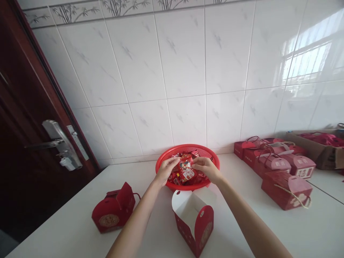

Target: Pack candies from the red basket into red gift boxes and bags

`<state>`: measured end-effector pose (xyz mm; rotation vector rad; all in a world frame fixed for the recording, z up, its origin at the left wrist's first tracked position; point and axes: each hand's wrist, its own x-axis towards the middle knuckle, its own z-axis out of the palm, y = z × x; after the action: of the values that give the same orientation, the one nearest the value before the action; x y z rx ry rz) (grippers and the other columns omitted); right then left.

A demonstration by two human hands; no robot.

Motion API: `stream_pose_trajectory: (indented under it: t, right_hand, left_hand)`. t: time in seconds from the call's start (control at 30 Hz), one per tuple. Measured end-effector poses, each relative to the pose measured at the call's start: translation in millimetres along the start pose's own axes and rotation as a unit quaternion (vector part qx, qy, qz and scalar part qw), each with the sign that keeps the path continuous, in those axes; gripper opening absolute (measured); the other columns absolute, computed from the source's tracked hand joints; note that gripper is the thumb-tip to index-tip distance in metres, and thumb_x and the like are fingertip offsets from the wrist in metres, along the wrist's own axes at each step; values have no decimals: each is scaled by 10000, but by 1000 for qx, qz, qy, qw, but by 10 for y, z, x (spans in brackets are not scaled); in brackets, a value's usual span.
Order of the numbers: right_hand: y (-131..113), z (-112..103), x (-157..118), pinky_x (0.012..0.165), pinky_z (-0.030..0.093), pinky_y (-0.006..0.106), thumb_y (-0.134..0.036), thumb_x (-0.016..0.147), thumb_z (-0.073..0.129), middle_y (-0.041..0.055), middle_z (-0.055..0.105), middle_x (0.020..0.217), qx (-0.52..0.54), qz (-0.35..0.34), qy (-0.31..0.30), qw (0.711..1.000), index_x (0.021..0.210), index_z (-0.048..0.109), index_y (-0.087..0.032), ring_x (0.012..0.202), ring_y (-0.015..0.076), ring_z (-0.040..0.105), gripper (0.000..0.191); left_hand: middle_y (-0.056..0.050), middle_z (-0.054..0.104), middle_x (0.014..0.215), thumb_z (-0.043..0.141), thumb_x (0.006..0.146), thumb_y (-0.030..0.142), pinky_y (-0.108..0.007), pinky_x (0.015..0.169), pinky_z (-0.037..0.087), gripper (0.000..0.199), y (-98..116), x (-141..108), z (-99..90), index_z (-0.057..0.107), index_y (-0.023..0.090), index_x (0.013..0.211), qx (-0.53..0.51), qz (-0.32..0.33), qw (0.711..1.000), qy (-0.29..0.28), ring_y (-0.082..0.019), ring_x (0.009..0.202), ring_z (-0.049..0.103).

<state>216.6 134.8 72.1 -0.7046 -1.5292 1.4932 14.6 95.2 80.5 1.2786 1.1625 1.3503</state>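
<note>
Above a red plastic basket (215,161) full of red-wrapped sweets, a red candy packet (187,171) with a printed figure is held up between both hands. My left hand (166,171) pinches its left edge, thumb and fingers together. At its right edge my right hand (209,168) is closed in a similar pinch. Just in front of the basket, between my forearms, stands an open red gift box (206,226). Its white inside shows, with no contents visible in the part I see.
Left of my left forearm sits another red gift box (111,211), its top flaps partly raised. Several red and pink boxes with cord handles (286,188) are grouped at the right. Behind them stands a cardboard carton (326,156). A tiled wall (185,122) borders the white table (233,200).
</note>
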Motion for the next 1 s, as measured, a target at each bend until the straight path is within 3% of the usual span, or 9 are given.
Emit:
stream_pose_trajectory:
  t: [0.17, 0.27, 0.43, 0.57, 0.67, 0.77, 0.87, 1.0]
  right_hand:
    - [3, 2, -2, 677, 556, 318, -410, 582, 856, 29, 735, 772, 105, -4, 47, 993, 765, 638, -193, 691, 184, 678, 358]
    - [-23, 14, -17, 731, 581, 340, -377, 601, 844, 30, 742, 804, 108, 4, 46, 993, 816, 649, -201, 739, 203, 705, 340]
    - [-52, 27, -20, 665, 583, 308, -394, 671, 801, 20, 721, 852, 86, -11, 65, 994, 851, 653, -219, 765, 189, 686, 292]
    - [-56, 29, -24, 634, 571, 299, -354, 606, 839, 23, 718, 829, 68, -4, 63, 996, 878, 682, -202, 758, 193, 676, 349]
    - [-58, 32, -29, 687, 578, 320, -312, 572, 840, 42, 739, 851, 69, -9, 27, 997, 847, 702, -184, 782, 212, 690, 334]
    - [-45, 37, -15, 704, 584, 333, -280, 567, 810, 40, 747, 860, 96, -27, 78, 992, 835, 698, -191, 794, 223, 702, 304]
    - [-18, 38, 13, 695, 584, 330, -255, 569, 771, 23, 741, 842, 133, -33, 157, 978, 825, 675, -204, 772, 215, 708, 279]
    - [8, 37, 36, 670, 570, 321, -255, 577, 744, 9, 728, 804, 141, -33, 194, 970, 791, 632, -213, 750, 213, 704, 246]
  left_hand:
    - [-72, 771, 1027, 844, 663, 507, -379, 966, 531, 478, 45, -21, 20, 776, 175, 1000, 8, -22, 995, -92, -252, 1018, 693]
    - [-71, 777, 998, 834, 682, 492, -388, 981, 523, 455, 25, -8, 10, 781, 163, 991, 16, -24, 993, -114, -236, 963, 704]
    - [-61, 779, 924, 826, 668, 449, -350, 897, 546, 361, 0, 7, -4, 786, 159, 880, 19, -24, 996, -89, -215, 883, 702]
    - [-61, 774, 843, 829, 631, 420, -338, 835, 561, 299, 13, -4, 15, 769, 154, 752, 15, -25, 998, -61, -217, 828, 706]
    - [-66, 778, 879, 803, 659, 453, -338, 846, 563, 334, 2, 11, 15, 766, 162, 818, 3, -9, 1000, -23, -226, 865, 717]
    - [-80, 776, 1002, 656, 804, 499, -326, 870, 557, 371, -42, 64, -10, 754, 178, 963, 60, -4, 998, 19, -222, 959, 715]
    - [-86, 766, 1068, 643, 822, 360, -318, 883, 548, 262, -108, 148, -40, 755, 173, 967, 158, -22, 987, 29, -221, 1006, 704]
    - [-76, 783, 956, 685, 657, 66, -294, 849, 534, 202, -183, 281, -41, 775, 166, 807, 250, -61, 966, -3, -234, 975, 699]
